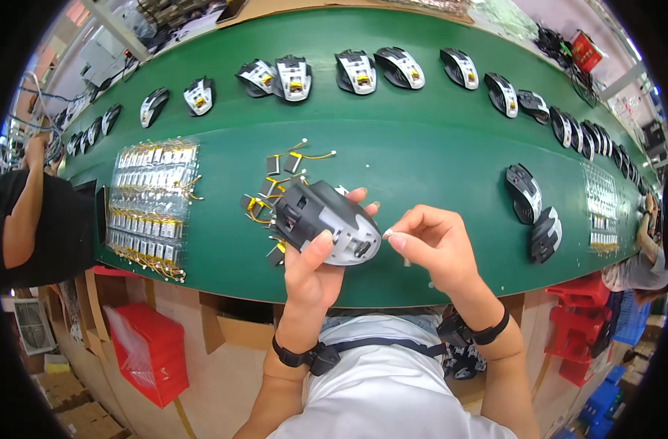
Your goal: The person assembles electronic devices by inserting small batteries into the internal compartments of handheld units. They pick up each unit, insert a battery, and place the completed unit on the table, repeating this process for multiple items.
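Left hand (312, 267) grips grey mouse shell (327, 221) above belt's (422, 154) near edge — right hand (436, 245) pinches something tiny, unclear, just beside it

Grey mouse shell (327, 223), upturned, tilted.

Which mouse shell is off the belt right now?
The grey mouse shell in the left hand; every other shell lies on the green belt.

Open green belt (422, 154) is left beyond the held mouse shell (327, 223). Passage is blocked leftward by loose batteries (275, 183), rightward by two mice (533, 212).
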Demonstrator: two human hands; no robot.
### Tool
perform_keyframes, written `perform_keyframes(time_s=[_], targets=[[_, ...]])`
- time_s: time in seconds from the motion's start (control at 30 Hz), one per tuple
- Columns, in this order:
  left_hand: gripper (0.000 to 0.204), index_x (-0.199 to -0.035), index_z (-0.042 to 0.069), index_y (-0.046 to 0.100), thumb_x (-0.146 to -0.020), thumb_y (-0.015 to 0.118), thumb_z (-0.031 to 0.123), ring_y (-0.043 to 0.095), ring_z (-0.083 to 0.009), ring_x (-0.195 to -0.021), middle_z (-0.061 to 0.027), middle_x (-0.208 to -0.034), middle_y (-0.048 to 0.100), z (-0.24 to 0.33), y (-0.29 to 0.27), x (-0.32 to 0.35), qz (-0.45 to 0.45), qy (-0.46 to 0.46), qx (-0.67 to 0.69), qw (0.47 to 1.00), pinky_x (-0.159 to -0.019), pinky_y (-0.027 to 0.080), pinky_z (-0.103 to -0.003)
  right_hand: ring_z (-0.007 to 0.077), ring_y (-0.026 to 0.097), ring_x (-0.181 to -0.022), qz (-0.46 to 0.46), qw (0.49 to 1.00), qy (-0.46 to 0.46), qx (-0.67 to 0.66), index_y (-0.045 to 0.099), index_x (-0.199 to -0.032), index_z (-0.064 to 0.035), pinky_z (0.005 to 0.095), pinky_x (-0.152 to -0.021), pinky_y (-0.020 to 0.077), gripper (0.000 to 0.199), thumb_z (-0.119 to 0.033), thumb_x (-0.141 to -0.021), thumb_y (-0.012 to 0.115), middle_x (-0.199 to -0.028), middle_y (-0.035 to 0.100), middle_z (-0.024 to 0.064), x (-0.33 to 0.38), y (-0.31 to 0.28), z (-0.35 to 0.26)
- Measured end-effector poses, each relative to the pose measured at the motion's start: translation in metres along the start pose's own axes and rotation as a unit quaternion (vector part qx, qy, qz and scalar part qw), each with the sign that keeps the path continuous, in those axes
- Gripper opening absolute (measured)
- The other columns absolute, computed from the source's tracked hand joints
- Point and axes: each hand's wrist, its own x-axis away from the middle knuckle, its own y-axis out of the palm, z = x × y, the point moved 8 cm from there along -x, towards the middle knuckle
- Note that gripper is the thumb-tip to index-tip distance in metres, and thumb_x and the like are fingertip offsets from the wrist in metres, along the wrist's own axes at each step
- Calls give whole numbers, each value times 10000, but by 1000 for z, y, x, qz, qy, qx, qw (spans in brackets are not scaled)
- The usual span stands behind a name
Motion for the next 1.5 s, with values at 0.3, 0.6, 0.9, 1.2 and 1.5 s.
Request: perform_keyframes(time_s=[0.3, 0.6, 0.9, 1.2, 1.5], targets=[[738, -1494, 49, 277, -958, 428, 534, 575, -464, -1152, -291, -1306, 515, -10, 27, 1, -57, -25, 60, 996, -970, 492, -542, 37, 442, -611, 75, 989, -70, 106, 667, -830, 0, 219, -526, 337, 86, -40, -806, 738, -678, 525, -42, 25, -19, -7], [705, -1474, 72, 308, -992, 308, 585, 626, -321, -938, -210, -1168, 569, -17, 23, 6, -23, -22, 27, 999, -771, 547, -419, 161, 495, -569, 42, 750, -428, 502, 627, -791, -62, 284, -461, 417, 233, -7, -590, 730, -710, 513, 19, 54, 31, -62], [642, -1429, 37, 374, -1028, 244, 521, 625, -291, -935, -196, -1110, 606, -23, 23, 6, -22, -25, 38, 999, -809, 528, -389, 166, 504, -650, -53, 682, -447, 576, 589, -784, -9, 265, -495, 454, 202, -78, -603, 644, -741, 493, 48, 53, 46, -65], [580, -1371, 23, 436, -1045, 242, 462, 625, -278, -990, -205, -1120, 616, -27, 21, 9, -5, -46, 69, 997, -880, 508, -388, 188, 521, -660, -132, 690, -398, 590, 530, -686, -37, 281, -487, 462, 129, -89, -617, 626, -735, 514, 63, 47, 48, -64], [553, -1330, 26, 478, -1051, 257, 449, 632, -260, -1008, -191, -1116, 636, -28, 17, 12, 32, -56, 91, 994, -885, 508, -373, 189, 516, -633, -129, 719, -357, 582, 558, -705, -42, 297, -480, 452, 143, -62, -626, 676, -697, 503, 46, 36, 50, -62]])
